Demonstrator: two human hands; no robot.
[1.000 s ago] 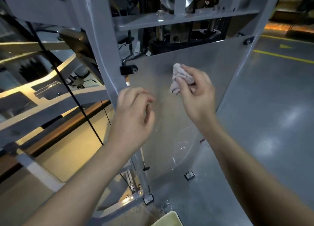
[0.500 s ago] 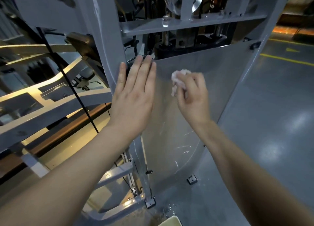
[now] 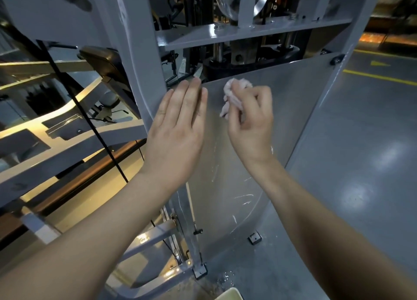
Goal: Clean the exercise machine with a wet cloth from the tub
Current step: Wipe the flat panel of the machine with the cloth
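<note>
Against the machine's grey panel (image 3: pixel 293 110), my right grip (image 3: pixel 250 123) squeezes the cloth (image 3: pixel 232 95); my left grip (image 3: pixel 178 132) lies flat, fingers straight.

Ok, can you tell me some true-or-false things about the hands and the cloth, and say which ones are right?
1. The right hand holds a scrunched-up cloth. True.
2. The left hand is curled into a fist. False: its fingers are straight, and it holds nothing.
3. The cloth is down at the bottom of the grey panel. False: it is up near the panel's top edge.
4. Yellow lines are painted on the floor. True.
</note>
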